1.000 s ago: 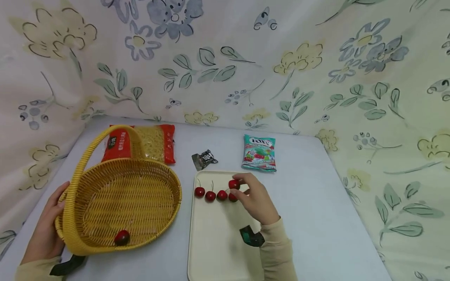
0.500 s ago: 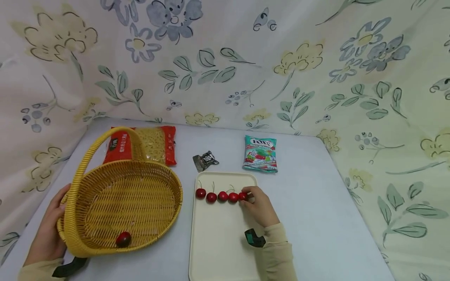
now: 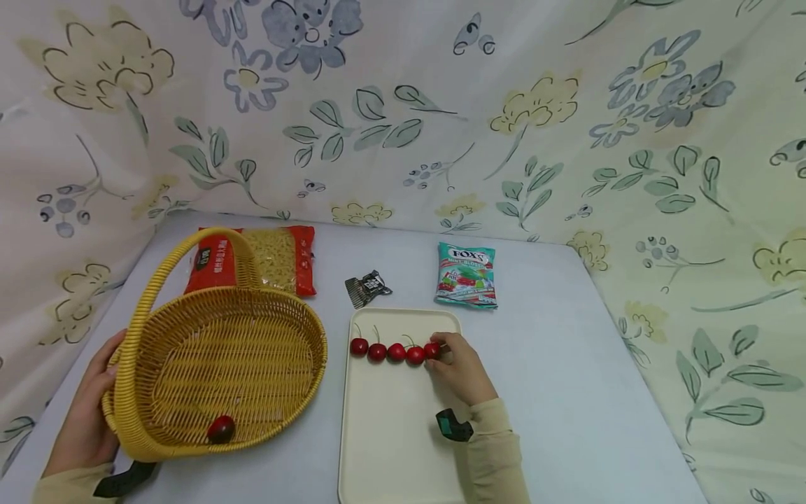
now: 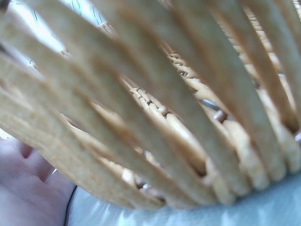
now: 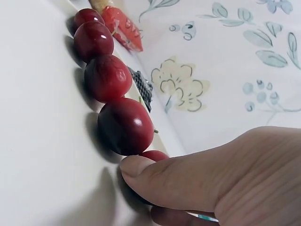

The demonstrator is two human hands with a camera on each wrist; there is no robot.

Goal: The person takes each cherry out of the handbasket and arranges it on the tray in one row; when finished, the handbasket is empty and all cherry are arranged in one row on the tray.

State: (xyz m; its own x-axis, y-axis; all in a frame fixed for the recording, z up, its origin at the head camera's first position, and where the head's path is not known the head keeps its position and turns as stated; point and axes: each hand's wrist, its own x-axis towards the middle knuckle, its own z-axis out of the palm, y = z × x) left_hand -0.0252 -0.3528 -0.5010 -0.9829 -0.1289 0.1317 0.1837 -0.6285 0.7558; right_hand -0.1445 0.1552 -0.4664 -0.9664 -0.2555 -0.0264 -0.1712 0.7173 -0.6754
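Observation:
My right hand (image 3: 464, 369) pinches a dark red cherry (image 3: 432, 351) between thumb and fingers, at the right end of a row on a cream tray (image 3: 403, 434). Several other cherries line up to its left, the nearest cherry (image 5: 126, 126) right against it. In the right wrist view my thumb covers most of the pinched cherry. My left hand (image 3: 88, 416) holds the left side of a yellow wicker basket (image 3: 233, 378), beside its arched handle. One cherry (image 3: 221, 429) lies inside the basket near the front wall. The left wrist view shows the woven wall (image 4: 155, 108) close up.
Behind the basket lies a red bag of pasta (image 3: 283, 262). A small black packet (image 3: 368, 288) sits just beyond the tray's far edge, with a teal candy bag (image 3: 466, 275) to its right. Floral cloth (image 3: 403, 126) hangs behind the white table (image 3: 567, 392).
My right hand lowered the cherry from above the row to its right end, then shifted slightly left, and the row has closed up and straightened. The left hand and basket stay nearly still.

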